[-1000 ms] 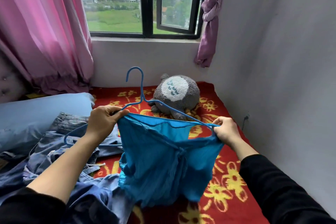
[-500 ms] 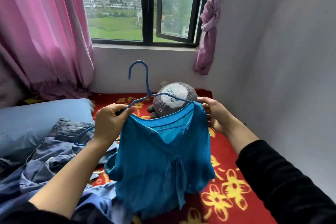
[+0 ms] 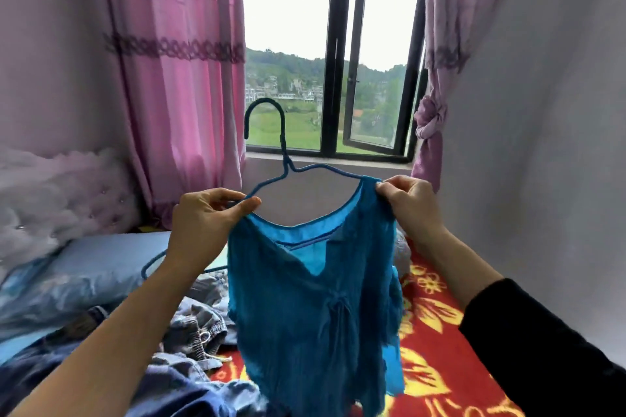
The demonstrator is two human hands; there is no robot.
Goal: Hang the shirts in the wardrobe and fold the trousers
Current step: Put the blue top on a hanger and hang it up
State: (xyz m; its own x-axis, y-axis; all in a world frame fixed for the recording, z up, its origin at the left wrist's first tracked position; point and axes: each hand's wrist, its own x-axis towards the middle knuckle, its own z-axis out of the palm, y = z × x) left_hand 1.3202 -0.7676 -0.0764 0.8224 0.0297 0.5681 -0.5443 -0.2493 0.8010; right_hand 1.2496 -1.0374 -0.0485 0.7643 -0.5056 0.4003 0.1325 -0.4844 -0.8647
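Hanging between the two hands, the blue shirt point(image 3: 315, 308) is held up in the air above the bed point(image 3: 437, 352), its front toward the camera and its hem dangling just over the red flowered cover. The left hand point(image 3: 206, 217) pinches the shirt's shoulder edge between thumb and fingers, right where one arm of the blue wire hanger point(image 3: 284, 159) passes; that arm of the hanger runs on down behind the wrist and its end sticks out below, outside the cloth. The right hand point(image 3: 411, 203) has its fingers curled round the other shoulder of the shirt, gripping it at the top where the hanger's other arm goes into the fabric. The hook stands upright above and between both hands, against the window point(image 3: 338, 54). Crumpled denim trousers point(image 3: 194, 327) lie on the bed below the left forearm, beside a pale blue pillow point(image 3: 95, 267). Pink curtains point(image 3: 176, 78) hang at the window.
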